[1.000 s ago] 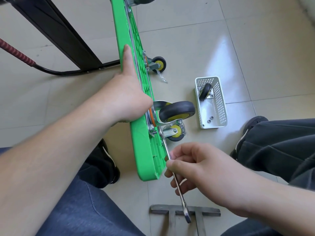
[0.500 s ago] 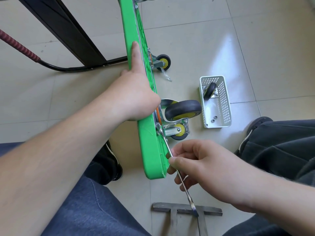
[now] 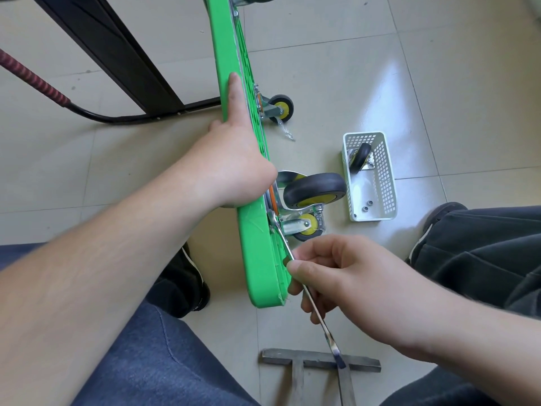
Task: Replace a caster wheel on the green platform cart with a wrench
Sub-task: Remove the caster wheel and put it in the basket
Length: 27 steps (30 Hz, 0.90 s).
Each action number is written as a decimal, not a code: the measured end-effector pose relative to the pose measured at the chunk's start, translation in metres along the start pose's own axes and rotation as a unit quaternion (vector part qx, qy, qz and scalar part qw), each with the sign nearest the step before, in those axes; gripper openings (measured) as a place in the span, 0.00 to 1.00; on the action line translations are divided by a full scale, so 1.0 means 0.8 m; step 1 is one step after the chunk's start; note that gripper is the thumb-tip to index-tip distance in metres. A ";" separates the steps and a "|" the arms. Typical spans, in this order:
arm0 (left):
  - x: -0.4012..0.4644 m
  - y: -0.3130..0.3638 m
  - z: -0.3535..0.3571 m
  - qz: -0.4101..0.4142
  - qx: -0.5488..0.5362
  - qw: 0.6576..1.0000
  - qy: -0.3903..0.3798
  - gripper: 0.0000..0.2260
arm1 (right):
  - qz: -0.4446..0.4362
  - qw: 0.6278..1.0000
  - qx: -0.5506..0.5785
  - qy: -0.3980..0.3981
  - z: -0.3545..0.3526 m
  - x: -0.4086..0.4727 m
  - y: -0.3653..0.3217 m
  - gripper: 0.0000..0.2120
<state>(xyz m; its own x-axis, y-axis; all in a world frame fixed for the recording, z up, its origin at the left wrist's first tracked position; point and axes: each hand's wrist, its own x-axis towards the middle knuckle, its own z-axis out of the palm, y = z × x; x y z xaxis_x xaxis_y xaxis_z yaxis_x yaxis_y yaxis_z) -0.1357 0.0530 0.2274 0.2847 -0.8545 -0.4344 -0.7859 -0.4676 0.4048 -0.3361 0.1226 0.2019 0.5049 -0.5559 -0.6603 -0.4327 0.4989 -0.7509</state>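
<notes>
L hand (image 3: pixel 234 168) fingers clamp cart (image 3: pixel 257 244); R hand (image 3: pixel 348 279) fingers pinch 1 wrench (image 3: pixel 314 312); 3 casters mounted.

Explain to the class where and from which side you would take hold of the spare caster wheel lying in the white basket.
Probably by the black tyre of the spare caster wheel, coming straight down from above. The white basket is open only at the top. The wheel leans at its far end with the rounded tread uppermost, while its metal mounting plate sits lower against the wall, harder to pinch.
</notes>
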 end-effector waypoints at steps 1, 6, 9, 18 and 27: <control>0.000 0.000 0.000 0.000 0.001 1.000 0.000 0.52 | -0.003 1.000 -0.003 -0.002 -0.001 0.001 0.001 0.08; 0.000 0.000 -0.001 0.001 0.018 1.000 0.002 0.52 | -0.013 1.000 -0.001 -0.027 -0.003 0.007 0.009 0.09; -0.001 0.000 -0.001 0.001 0.021 1.000 0.002 0.52 | -0.021 0.999 0.021 -0.035 -0.002 0.010 0.014 0.10; -0.001 0.000 -0.001 -0.003 0.019 1.000 0.000 0.52 | -0.086 0.995 -0.031 -0.032 -0.001 0.034 0.043 0.05; -0.003 0.000 -0.003 -0.004 0.016 1.000 -0.007 0.51 | -0.163 0.980 -0.109 -0.017 -0.003 0.051 0.064 0.07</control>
<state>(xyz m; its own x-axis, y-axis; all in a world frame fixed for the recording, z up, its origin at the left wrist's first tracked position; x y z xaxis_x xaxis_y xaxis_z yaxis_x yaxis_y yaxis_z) -0.1346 0.0547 0.2306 0.2840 -0.8477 -0.4481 -0.8011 -0.4665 0.3748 -0.3391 0.1236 0.1366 0.6659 -0.6374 -0.3876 -0.3928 0.1422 -0.9086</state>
